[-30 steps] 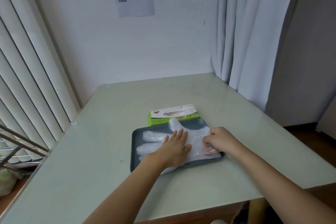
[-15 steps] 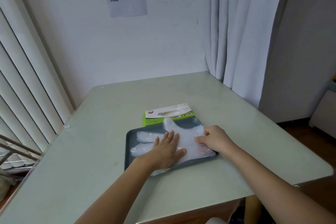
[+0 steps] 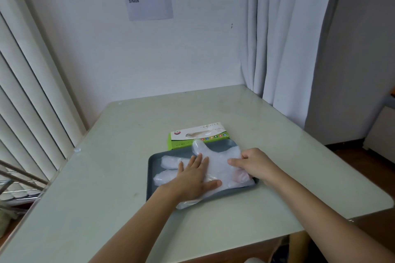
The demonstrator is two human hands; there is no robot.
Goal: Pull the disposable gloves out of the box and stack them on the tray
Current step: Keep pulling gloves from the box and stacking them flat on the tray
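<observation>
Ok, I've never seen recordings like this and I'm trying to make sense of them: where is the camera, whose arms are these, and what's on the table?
No machine here: a person wears a camera on the head, looking forward and down, so the two bare arms are their own. On the pale table stands a grey tray, with a green and white box just behind it. Clear plastic gloves lie stacked on the tray, one edge hanging over its near rim. The left hand presses flat on the gloves; the right hand, fingers curled, seems to pinch their right end.
</observation>
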